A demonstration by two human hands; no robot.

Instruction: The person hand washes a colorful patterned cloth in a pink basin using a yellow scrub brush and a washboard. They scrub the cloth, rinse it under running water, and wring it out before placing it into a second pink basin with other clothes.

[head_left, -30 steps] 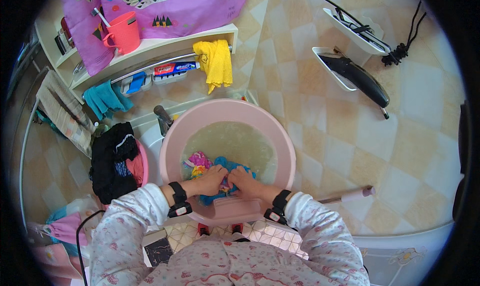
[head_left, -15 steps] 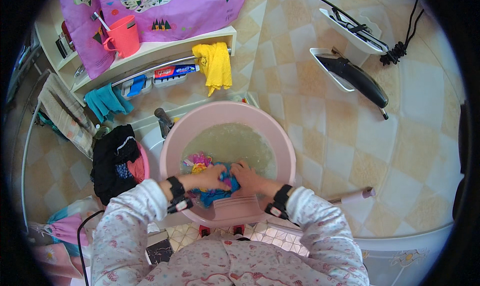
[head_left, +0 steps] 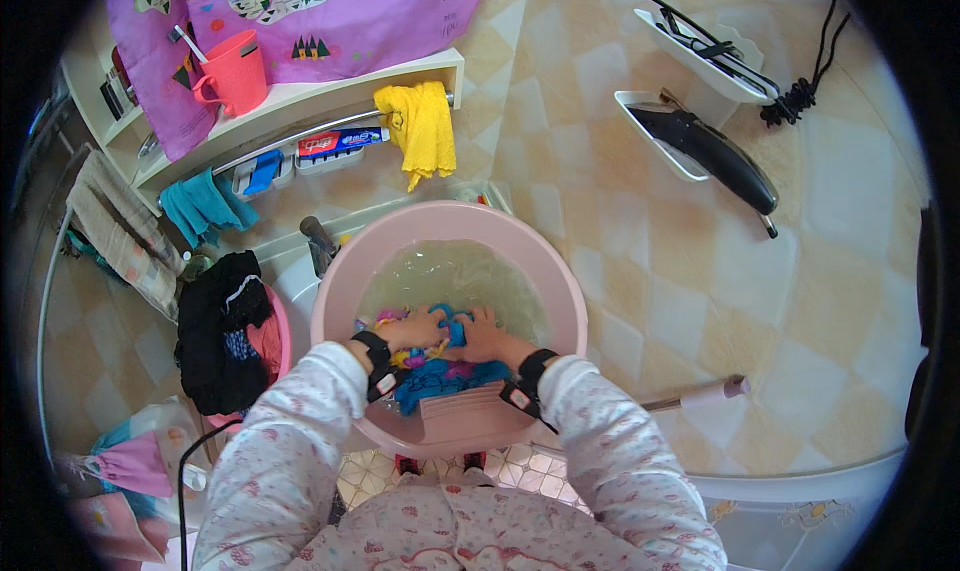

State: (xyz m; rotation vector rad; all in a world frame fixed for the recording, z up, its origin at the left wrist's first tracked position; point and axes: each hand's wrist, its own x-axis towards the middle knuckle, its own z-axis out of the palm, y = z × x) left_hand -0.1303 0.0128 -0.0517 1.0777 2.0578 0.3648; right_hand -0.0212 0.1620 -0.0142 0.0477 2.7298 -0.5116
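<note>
A pink basin [head_left: 335, 271] holds cloudy water [head_left: 480, 271], and a ribbed washboard section [head_left: 470, 416] is at its near side. A wet, multicoloured cloth [head_left: 450, 374], mostly blue with yellow, pink and purple parts, lies partly in the water and against the ribs. My left hand [head_left: 412, 329] grips its upper left part, fingers bent round the fabric. Close beside it, my right hand [head_left: 484, 337] holds a blue bunch of the same cloth, fingers curled over it. Part of the cloth is hidden under both hands.
Dark clothes [head_left: 222, 331] hang over a smaller pink tub left of the basin. Behind stand a tap [head_left: 318, 241] and a shelf [head_left: 350, 83] with a red mug [head_left: 238, 74] and hanging yellow cloth [head_left: 420, 131]. A black hair clipper [head_left: 705, 151] rests in a wall holder at right.
Both hands have moved away from me, up the basin. More of the blue cloth now lies spread on the near side, by the ribs.
</note>
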